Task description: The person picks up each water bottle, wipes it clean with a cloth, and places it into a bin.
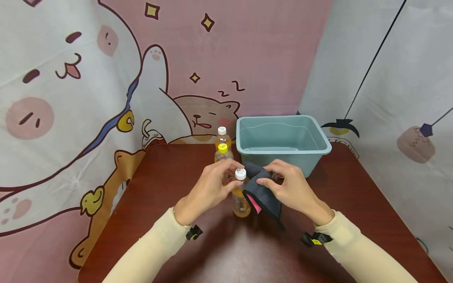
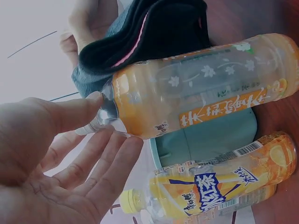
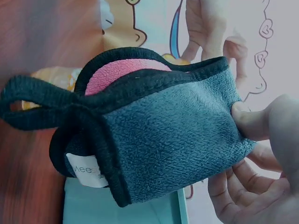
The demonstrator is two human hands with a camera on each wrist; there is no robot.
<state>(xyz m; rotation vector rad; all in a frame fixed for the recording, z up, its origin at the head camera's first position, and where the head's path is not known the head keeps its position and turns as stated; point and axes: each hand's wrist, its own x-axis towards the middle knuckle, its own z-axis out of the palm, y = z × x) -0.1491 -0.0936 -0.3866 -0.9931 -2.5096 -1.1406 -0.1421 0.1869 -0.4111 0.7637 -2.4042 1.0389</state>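
My left hand (image 1: 209, 185) pinches a clear plastic drink bottle (image 1: 242, 204) at its neck, just under the white cap (image 1: 240, 174). In the left wrist view the orange label (image 2: 205, 114) faces the camera. My right hand (image 1: 294, 188) grips a folded dark grey cloth (image 1: 267, 196) with black edging, a pink inner side and a hanging loop (image 3: 28, 100). The cloth is right beside the bottle; whether they touch I cannot tell. Behind the left hand stand a yellow-capped bottle (image 1: 223, 153) and a second white-capped bottle (image 1: 222, 138), in a row.
A blue-green plastic bin (image 1: 283, 158) stands at the back right of the dark red-brown table (image 1: 170, 169). A curtain (image 1: 269, 59) with cartoon animals hangs behind the table and along its sides.
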